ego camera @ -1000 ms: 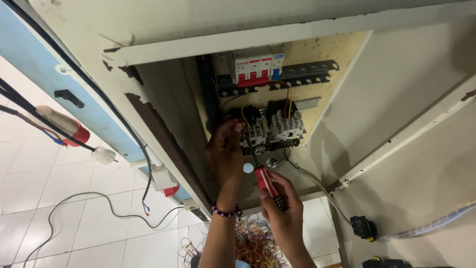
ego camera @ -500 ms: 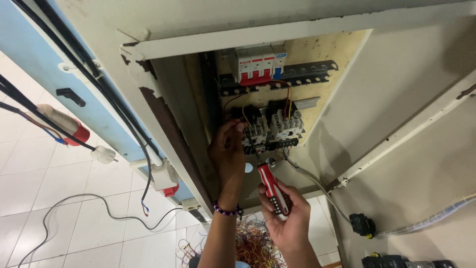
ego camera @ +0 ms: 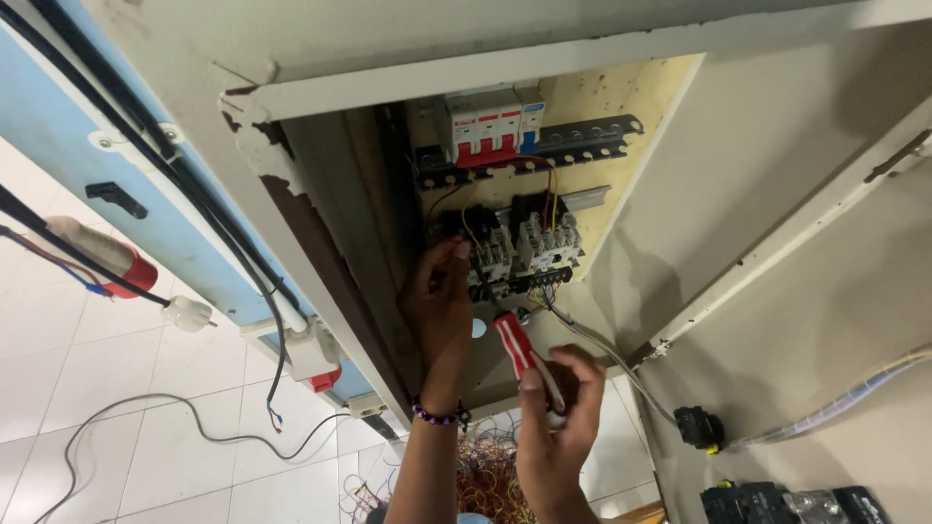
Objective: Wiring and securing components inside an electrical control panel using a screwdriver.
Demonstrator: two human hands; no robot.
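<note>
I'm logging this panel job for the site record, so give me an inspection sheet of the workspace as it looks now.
Surface: open metal cabinet, paint chipped at its edge; tan backboard inside.
Job's things: contactor block on a rail; red-and-white breaker above; red-handled screwdriver.
Clutter: tangle of coloured wire offcuts on the tiled floor.
Grippers: left hand has fingers on the contactor block; right hand grips the screwdriver.
Cables: grey cable leaves the block; black cable trails on the floor.
Surroundings: black parts lower right.

The screwdriver tip is hidden behind the contactor block.
</note>
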